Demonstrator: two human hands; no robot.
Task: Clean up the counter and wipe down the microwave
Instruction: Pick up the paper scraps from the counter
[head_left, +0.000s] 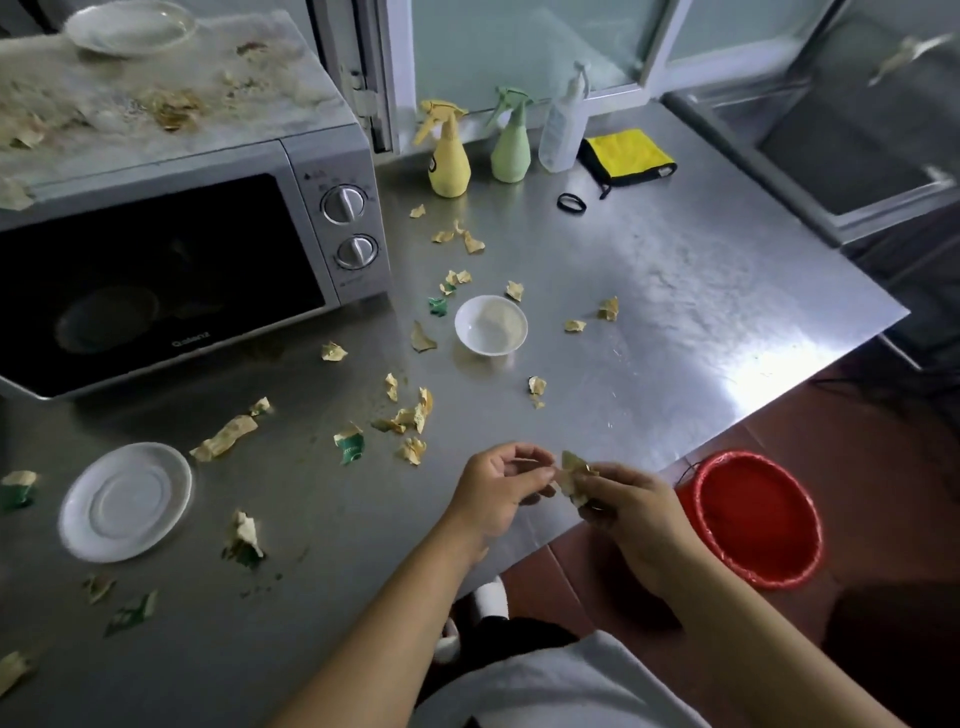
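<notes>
Hands meet over front edge of steel desk (649, 291). Right hand (631, 512) pinches crumpled paper scrap (574, 475) in closed grip; left hand (498, 488) half-curled, fingertips touching same scrap, likely passing it over so one hand collects. Red bin (756, 519) sits on floor just beside desk edge, handy for dropping. Many torn scraps (410, 415) lie scattered between white saucer (124, 501) and small bowl (491, 325). Microwave (171, 249) at back left, top littered. Yellow cloth (626, 156) and spray bottles (449, 156) wait untouched at rear for wiping.
</notes>
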